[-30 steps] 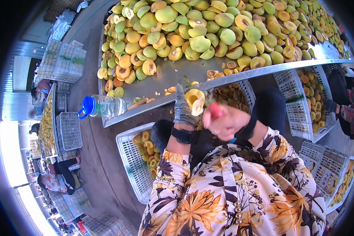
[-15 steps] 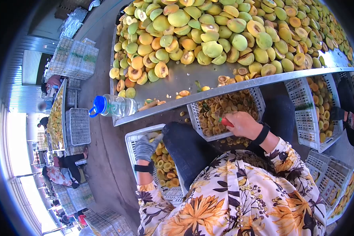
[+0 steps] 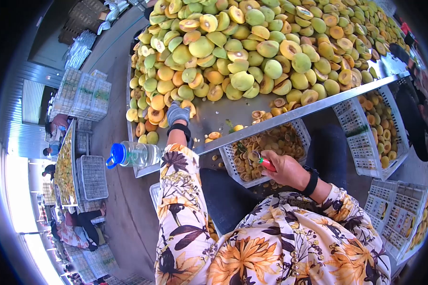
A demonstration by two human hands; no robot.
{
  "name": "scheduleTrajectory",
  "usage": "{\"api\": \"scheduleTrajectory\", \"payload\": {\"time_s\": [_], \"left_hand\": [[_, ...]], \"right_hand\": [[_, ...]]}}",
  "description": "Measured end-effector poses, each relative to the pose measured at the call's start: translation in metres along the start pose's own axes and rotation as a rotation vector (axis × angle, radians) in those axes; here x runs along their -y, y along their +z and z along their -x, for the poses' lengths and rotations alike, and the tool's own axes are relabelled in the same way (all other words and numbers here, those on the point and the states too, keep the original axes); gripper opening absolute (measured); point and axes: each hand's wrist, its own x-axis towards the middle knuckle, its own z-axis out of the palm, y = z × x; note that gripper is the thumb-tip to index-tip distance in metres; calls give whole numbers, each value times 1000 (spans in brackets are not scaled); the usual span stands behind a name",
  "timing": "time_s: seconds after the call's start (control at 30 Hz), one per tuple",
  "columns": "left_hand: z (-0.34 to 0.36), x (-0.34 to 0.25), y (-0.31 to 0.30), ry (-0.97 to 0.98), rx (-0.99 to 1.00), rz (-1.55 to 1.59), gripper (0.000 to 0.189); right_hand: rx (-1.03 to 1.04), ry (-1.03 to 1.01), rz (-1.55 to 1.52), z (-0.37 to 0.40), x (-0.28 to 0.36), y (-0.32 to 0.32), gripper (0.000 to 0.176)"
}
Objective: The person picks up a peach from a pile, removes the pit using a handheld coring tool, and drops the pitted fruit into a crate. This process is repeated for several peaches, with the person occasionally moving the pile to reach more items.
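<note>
On the metal table lies a large heap of halved yellow-green fruit. My left hand, in a grey glove, reaches to the near edge of the heap and touches fruit there; its fingertips are partly hidden among the pieces. Bare, my right hand is closed round a small tool with a red handle, above a white crate of cut fruit pieces below the table edge. A clear bottle with a blue cap rests on the table's left corner.
Another white crate of fruit halves stands at the right, with stacked crates nearer. A crate lies partly under my left sleeve. Further left are a second fruit table, crate stacks and several people, one seated.
My left hand has moved from the crate beside my leg up to the heap on the table. My right hand stays above the middle crate, its tool turned a little. The view has shifted.
</note>
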Motion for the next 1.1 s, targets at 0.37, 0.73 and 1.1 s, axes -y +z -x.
{"api": "scheduleTrajectory", "payload": {"time_s": [0.37, 0.73, 1.1], "left_hand": [[198, -28, -45, 71, 444, 1488, 37], [224, -35, 15, -196, 282, 1910, 46], [249, -63, 13, 123, 75, 1644, 37]], "right_hand": [[-218, 141, -725, -65, 28, 24, 42], [-182, -28, -144, -47, 36, 16, 41], [-112, 158, -222, -5, 31, 38, 25]]}}
